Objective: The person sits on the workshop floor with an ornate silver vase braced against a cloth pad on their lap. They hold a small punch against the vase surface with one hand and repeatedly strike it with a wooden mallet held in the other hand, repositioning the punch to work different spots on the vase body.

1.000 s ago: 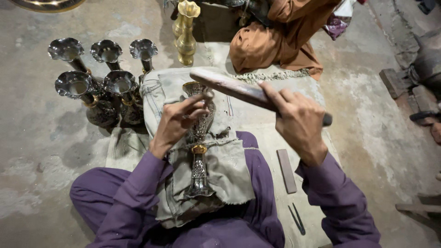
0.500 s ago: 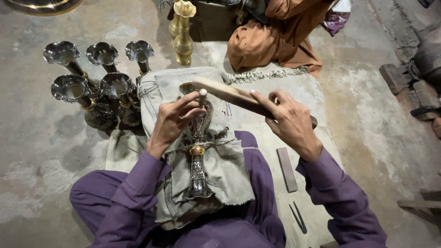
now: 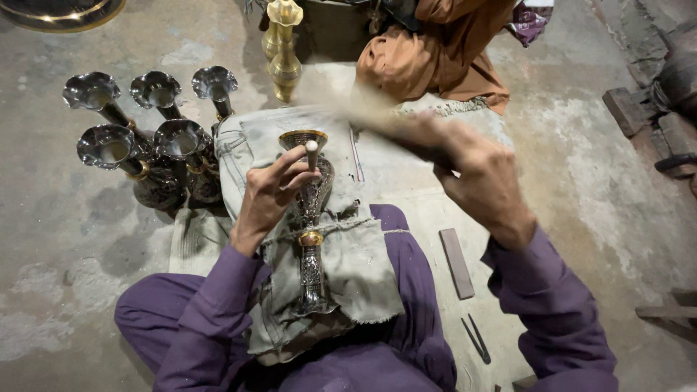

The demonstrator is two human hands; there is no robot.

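Observation:
An engraved metal vase [image 3: 311, 218] with a flared gold-rimmed mouth lies along my lap on a grey cloth [image 3: 359, 268]. My left hand [image 3: 272, 192] rests against its upper body and pinches a small tool with a rounded white top [image 3: 311, 149] upright on the vase's surface. My right hand [image 3: 479, 178] is raised over the cloth to the right, gripping a long wooden stick [image 3: 377, 120] that is blurred with motion and points toward the vase's mouth. My legs in purple trousers are folded under the cloth.
Several dark engraved vases [image 3: 152, 145] with flared mouths stand together on the concrete floor at the left. A brass vase [image 3: 283, 54] stands at the top centre. A person in brown clothing [image 3: 443, 43] sits beyond. A flat bar [image 3: 457, 263] and a pair of tweezers [image 3: 476, 339] lie on the mat at my right.
My right hand has swung the wooden stick, which is now blurred and higher. The view has shifted slightly. My left hand keeps the small tool on the vase.

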